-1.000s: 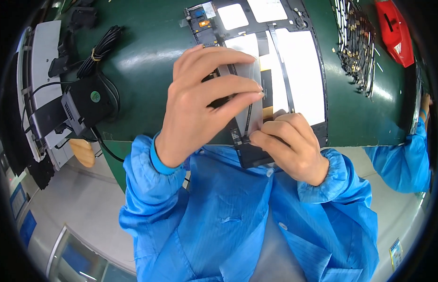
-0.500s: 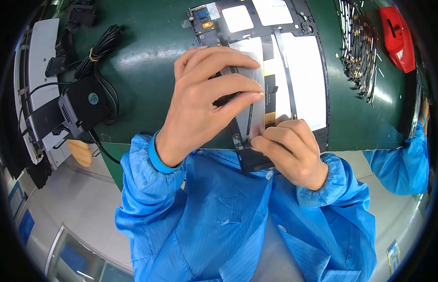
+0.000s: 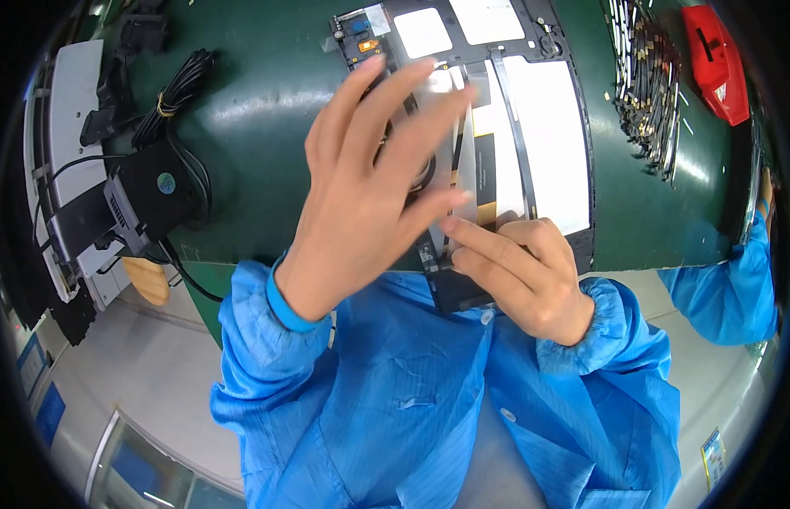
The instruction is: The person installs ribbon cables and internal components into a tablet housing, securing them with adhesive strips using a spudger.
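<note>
"What's the left hand (image 3: 352,187) doing?"
"Opening out; its fingers (image 3: 391,102) are fanning and straightening, where a moment ago they were curling at the clear film (image 3: 469,153); its thumb (image 3: 437,208) is dropping away from them."
"And the right hand (image 3: 531,276)?"
"Its index finger (image 3: 488,243) is stretching farther out; its tip is nearing that thumb."

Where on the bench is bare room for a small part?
Widest: the green tabletop between the coiled cable and the left hand. Smaller: right of the opened device, below the strip bundle. Crowded: the left edge around the black box, the upper right by the red object, and the device beneath left and right hand.
</note>
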A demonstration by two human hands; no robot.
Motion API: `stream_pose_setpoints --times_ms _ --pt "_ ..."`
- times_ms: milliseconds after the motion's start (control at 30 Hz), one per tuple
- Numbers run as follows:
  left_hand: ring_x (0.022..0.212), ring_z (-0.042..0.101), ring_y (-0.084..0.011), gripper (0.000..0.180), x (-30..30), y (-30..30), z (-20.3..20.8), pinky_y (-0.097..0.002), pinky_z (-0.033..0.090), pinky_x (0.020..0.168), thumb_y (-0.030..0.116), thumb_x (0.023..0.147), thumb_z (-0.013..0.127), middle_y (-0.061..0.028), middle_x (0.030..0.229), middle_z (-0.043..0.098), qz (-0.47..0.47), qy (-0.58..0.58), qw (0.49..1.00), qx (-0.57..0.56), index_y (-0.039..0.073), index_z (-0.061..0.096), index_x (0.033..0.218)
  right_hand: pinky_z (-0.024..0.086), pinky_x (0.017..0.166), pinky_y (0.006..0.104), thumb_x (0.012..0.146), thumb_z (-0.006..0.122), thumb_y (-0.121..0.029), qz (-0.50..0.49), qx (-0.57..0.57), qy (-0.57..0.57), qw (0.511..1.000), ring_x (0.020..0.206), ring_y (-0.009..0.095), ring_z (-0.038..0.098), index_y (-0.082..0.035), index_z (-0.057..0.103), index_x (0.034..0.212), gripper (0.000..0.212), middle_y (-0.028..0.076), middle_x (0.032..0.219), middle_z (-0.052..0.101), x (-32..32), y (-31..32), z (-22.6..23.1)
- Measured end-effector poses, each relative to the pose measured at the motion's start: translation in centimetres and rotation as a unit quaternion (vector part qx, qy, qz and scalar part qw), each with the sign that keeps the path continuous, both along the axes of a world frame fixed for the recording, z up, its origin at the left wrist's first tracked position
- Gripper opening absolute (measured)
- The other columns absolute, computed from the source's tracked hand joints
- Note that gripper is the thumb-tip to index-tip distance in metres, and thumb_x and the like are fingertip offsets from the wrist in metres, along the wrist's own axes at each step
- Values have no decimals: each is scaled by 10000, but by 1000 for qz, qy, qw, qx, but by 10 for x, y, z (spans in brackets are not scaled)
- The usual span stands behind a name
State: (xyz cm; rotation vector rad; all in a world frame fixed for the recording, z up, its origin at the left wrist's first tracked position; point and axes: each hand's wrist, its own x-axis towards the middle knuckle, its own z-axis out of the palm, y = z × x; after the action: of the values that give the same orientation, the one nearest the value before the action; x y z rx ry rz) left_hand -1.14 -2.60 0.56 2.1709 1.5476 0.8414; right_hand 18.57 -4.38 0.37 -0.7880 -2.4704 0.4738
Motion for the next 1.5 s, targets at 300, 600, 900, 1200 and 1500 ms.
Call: stream_pose_setpoints --times_ms 300,600,900,1200,1500 --pt "1333 145 -458 497 -15 -19 5 -549 118 1063 600 891 356 -201 1470 221 -38 165 983 -65 313 597 1216 436 623 261 665 647 -90 -5 -17 -52 998 760 163 536 -29 629 841 187 90 1054 634 -4 -1 17" --pt "1352 128 -439 349 -11 2 1 -512 125 1088 327 779 654 -195 1484 199 3 86 995 -51 277 665 1125 428 549 263 747 687 -373 24 -161 -148 976 583 152 514 -24 612 1035 459 26 636 488 -2 14 48" --pt "1366 83 -444 522 -8 0 0 -517 146 1083 300 698 757 -186 1501 132 22 4 998 -63 260 603 1195 366 474 282 731 653 -526 80 -110 -189 973 474 150 419 -4 567 1190 700 9 538 397 3 -3 39" --pt "1366 147 -392 701 8 -55 -4 -510 91 1089 221 864 581 -215 1461 211 168 -190 962 -106 -39 214 1402 472 574 342 622 811 -300 -266 -189 -80 942 646 248 567 -6 539 1194 698 115 731 524 54 19 55" --pt "1377 203 -340 712 40 -86 0 -498 -32 1089 161 860 581 -204 1450 291 187 -140 957 -171 -43 178 1410 473 640 282 741 745 -145 -259 -331 35 907 719 183 555 13 550 1220 540 104 1039 522 64 15 34"
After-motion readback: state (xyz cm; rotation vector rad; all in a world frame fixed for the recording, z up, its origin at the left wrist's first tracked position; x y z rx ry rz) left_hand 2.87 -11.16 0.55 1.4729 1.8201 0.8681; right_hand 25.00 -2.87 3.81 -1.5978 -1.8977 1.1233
